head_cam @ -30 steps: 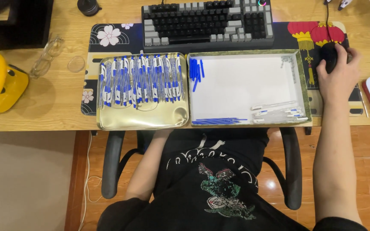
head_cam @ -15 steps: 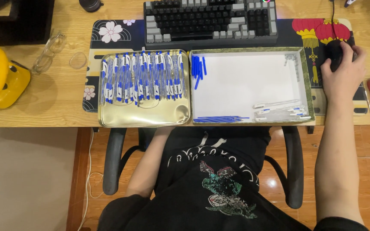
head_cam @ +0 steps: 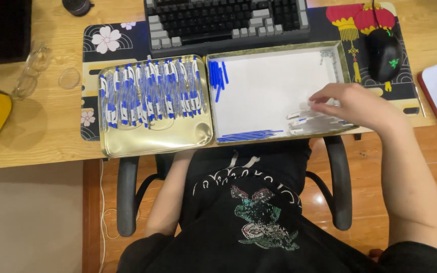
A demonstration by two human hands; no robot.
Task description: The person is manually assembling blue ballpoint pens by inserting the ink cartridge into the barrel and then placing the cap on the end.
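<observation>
Right hand (head_cam: 352, 103) off the mouse (head_cam: 383, 53), now in the white tray (head_cam: 274, 83), fingers narrow over clear pen barrels (head_cam: 312, 119) at its near-right edge. Tray middle bare. Left hand hidden under counter (head_cam: 36, 136).

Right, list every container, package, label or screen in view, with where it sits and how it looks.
Gold metal tray: desk front, left; rectangular, holding rows of blue-and-clear pens.
White box: right of the tray; rectangular, greenish patterned rim, blue parts along its edges; right hand reaches over clear pen barrels inside.
Dark monitor edge: top left; black.
No readable labels.
</observation>
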